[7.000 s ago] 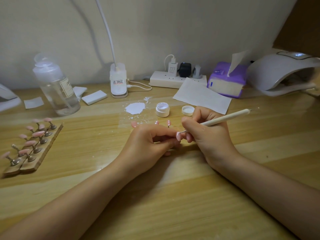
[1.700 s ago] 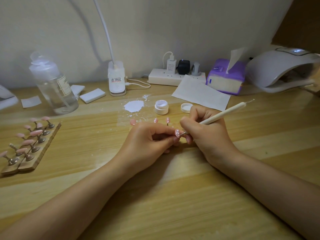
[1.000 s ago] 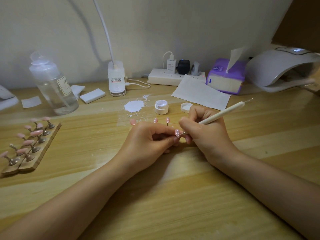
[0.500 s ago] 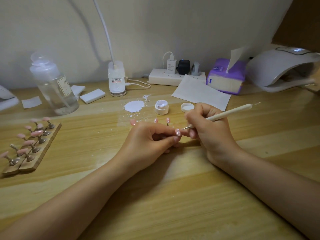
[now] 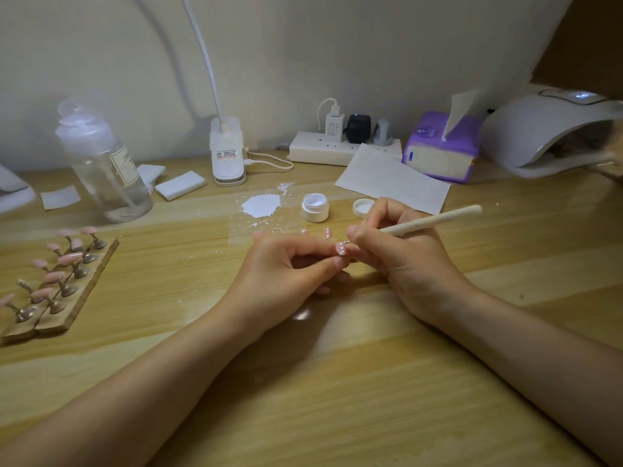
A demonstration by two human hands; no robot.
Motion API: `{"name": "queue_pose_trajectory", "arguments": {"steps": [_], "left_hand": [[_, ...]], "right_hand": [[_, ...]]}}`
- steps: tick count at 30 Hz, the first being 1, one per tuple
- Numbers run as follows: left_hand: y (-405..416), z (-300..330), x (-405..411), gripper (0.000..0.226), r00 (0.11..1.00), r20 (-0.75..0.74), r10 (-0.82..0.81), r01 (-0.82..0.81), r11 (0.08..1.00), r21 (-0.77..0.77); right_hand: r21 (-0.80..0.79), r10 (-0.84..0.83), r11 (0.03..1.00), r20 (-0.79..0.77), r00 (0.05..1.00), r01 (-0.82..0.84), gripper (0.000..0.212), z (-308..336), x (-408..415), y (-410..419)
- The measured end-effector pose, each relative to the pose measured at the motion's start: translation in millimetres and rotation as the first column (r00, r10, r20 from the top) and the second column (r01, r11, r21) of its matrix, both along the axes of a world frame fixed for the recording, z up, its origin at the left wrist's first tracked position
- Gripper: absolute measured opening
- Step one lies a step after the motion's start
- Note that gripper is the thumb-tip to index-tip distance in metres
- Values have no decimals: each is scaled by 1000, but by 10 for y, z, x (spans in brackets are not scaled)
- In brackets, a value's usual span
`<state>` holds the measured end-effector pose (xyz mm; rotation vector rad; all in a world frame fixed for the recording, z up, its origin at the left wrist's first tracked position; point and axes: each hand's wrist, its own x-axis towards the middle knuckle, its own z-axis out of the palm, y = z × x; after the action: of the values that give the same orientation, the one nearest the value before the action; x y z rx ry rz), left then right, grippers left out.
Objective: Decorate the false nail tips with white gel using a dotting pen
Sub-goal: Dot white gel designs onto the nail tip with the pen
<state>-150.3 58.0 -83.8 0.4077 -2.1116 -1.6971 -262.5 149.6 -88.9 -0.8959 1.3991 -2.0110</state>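
Note:
My left hand [image 5: 290, 267] pinches a small stand topped by a pink false nail tip [image 5: 341, 248] that carries white dots. My right hand [image 5: 401, 254] grips a cream dotting pen [image 5: 435, 221], its metal point touching the upper edge of that tip. Behind my hands stands the open white gel jar [image 5: 315, 207] with its lid [image 5: 363, 208] beside it. Two more pink tips [image 5: 327, 233] on stands show just past my fingers. A wooden holder [image 5: 84, 291] at the left carries several pink tips on stands.
A white gel smear [image 5: 261, 205] lies on the desk. A clear bottle [image 5: 104, 166], lamp base [image 5: 227, 153], power strip [image 5: 337, 150], paper sheet [image 5: 392, 178], purple tissue pack [image 5: 441, 146] and nail lamp [image 5: 553, 133] line the back.
My right hand lifted the pen off the tip about half a second ago, and it has now brought the point back onto the tip's upper edge. My left hand has held steady.

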Motion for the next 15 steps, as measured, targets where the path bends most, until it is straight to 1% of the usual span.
{"name": "queue_pose_trajectory", "arguments": {"steps": [3,10,15], "left_hand": [[4,7,1,22,1000,0,9,-9,1000,12],[7,6,4,21,1000,-1,-1,1,1000,-15],[8,7,4,22,1000,-7,-9,9,1000,-20]], "right_hand": [[2,19,1000,-8,1000,-19,37,-4,4,-1],[17,-20,1000,-36,999,20,49,-25,-6,-11],[27,-27,999,-47,999,28,47,-32,-8,-15]]}}
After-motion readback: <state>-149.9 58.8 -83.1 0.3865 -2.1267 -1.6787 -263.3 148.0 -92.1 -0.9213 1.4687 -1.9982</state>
